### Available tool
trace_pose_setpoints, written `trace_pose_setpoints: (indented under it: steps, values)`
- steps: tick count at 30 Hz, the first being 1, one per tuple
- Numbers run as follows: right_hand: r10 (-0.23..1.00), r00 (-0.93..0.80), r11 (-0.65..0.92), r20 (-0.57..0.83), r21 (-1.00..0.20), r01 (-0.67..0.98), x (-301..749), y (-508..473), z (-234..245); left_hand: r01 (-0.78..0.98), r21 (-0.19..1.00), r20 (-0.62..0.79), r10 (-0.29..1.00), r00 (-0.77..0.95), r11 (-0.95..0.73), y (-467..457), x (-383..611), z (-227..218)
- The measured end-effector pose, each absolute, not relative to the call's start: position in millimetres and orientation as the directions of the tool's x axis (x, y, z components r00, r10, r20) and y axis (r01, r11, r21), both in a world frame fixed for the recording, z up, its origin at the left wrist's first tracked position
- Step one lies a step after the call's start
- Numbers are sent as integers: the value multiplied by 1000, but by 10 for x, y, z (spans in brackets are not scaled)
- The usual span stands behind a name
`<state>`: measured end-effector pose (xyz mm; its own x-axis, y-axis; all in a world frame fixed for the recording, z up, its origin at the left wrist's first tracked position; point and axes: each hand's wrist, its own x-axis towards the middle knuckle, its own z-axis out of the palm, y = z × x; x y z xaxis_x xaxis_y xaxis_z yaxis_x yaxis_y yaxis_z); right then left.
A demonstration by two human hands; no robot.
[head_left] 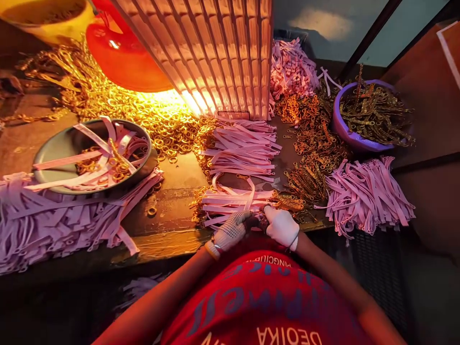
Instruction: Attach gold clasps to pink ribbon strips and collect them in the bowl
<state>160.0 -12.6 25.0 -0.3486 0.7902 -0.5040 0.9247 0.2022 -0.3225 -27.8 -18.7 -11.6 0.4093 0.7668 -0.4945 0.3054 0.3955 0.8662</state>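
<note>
My left hand (232,231), in a white glove with dark dots, is closed at the table's front edge. A pink strap (247,194) curves in a loop and runs down to its fingers. Close beside it, my right hand (282,227) is closed in a plain white glove; what its fingers pinch is hidden. Dark fingertips show between the two hands. Just beyond them lies a row of pink straps (223,200), with gold rings at their left ends and short gold chains (292,201) at the right. A second bundle of pink straps (244,148) lies farther back.
A ribbed panel (215,52) and a red lamp (125,62) stand over heaped gold rings (176,136). To the left, a grey bowl (41,160) sits among pink straps (53,225). A purple basin (337,112) of chains and more straps (372,196) are right.
</note>
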Motion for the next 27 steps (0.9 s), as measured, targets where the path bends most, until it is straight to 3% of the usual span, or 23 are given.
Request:
trace_pose_setpoints:
  steps: [5,10,17,27]
  values:
    - [785,-404,257,-469,-346,902,1633,-160,153,276,867,-496,774,394,416,-209,-238,-15]
    - [782,-376,204,-497,-366,908,1607,-115,185,206,852,-523,775,354,481,-224,-184,36]
    - [678,-470,392,-565,-263,882,1552,-197,237,336,891,-425,820,384,305,-262,-218,-112]
    - [674,-472,446,-569,-197,873,1648,-301,281,470,881,-312,819,481,60,-230,-138,-261]
